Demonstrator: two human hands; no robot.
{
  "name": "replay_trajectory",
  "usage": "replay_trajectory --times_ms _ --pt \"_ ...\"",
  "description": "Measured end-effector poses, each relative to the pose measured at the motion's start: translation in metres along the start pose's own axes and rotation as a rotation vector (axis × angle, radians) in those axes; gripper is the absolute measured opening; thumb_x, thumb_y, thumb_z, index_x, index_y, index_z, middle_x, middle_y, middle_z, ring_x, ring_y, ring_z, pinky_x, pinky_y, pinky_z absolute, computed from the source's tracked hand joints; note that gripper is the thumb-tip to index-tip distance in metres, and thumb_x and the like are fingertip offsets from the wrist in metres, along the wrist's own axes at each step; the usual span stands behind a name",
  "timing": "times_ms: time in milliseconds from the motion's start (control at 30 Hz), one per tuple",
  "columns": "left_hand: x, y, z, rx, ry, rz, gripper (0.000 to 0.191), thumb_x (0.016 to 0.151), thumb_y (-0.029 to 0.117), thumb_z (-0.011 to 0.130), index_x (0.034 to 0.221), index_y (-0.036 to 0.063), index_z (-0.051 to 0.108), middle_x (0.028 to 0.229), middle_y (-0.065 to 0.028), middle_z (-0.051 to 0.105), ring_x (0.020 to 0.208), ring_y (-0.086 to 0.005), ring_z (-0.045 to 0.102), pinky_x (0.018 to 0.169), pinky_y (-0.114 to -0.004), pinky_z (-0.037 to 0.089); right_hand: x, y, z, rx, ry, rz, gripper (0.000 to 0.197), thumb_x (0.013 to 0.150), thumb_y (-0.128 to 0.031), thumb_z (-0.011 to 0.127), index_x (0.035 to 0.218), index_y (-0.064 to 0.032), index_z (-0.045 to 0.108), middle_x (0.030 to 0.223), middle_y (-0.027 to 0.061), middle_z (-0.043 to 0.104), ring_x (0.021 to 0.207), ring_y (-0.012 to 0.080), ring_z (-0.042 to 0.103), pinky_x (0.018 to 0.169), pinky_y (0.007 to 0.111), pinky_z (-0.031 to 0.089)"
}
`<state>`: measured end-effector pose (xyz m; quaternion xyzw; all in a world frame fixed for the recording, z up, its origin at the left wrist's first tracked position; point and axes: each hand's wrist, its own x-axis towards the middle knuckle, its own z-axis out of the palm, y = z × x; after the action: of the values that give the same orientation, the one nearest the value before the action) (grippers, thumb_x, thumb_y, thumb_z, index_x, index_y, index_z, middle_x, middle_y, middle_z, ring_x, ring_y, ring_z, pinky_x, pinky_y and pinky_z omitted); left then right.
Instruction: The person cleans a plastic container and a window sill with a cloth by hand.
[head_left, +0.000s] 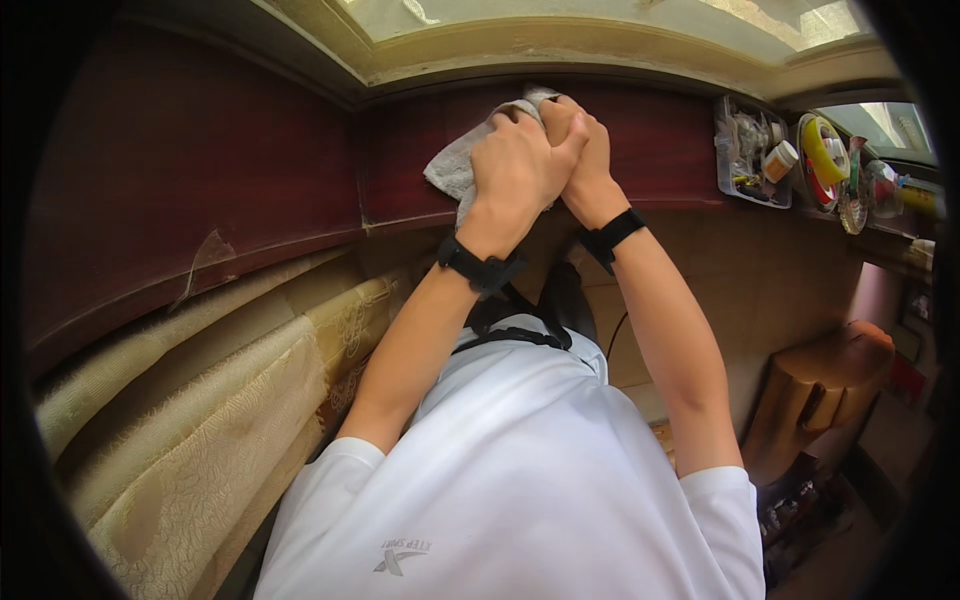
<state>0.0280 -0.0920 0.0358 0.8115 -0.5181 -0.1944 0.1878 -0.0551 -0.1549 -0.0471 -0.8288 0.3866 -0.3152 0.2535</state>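
Note:
A grey cloth (455, 166) lies bunched on the dark red window sill (405, 127), close to the window frame. My left hand (514, 165) presses on the cloth, its fingers curled into the folds. Beside it, touching it, my right hand (581, 142) grips the cloth's upper right part. The right fingertips are partly hidden by the hand itself and the fabric. Both wrists wear black straps.
On the sill at the right stand a clear plastic box (721, 154) with small items and a white bottle (780, 161), then rolls of tape (825, 150). A pale curtain (217, 420) hangs along the lower left. The window frame (480, 45) borders the sill.

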Motion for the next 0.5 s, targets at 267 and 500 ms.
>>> replay_trajectory --times_ms 267,500 --pt "0.033 0.093 0.053 -0.093 -0.152 0.174 0.087 0.086 0.069 0.049 0.116 -0.0116 0.061 0.110 -0.0303 0.061 0.089 -0.0347 0.070 0.071 -0.041 0.058 -0.006 0.107 -0.081 0.122 0.036 0.184 0.018 0.089 -0.020 0.057 0.099 -0.0065 0.064 0.089 0.0167 0.064 0.087 0.0268 0.063 0.078 0.041 0.051" --pt "-0.002 -0.032 -0.028 0.010 -0.085 -0.083 0.087 0.084 0.071 0.050 0.109 -0.0103 0.065 0.104 -0.0340 0.064 0.097 -0.0434 0.066 0.083 -0.046 0.055 0.014 -0.051 0.015 -0.349 -0.052 0.192 0.028 0.079 -0.029 0.065 0.071 -0.0031 0.058 0.071 0.0181 0.062 0.070 0.0377 0.065 0.054 0.040 0.047"
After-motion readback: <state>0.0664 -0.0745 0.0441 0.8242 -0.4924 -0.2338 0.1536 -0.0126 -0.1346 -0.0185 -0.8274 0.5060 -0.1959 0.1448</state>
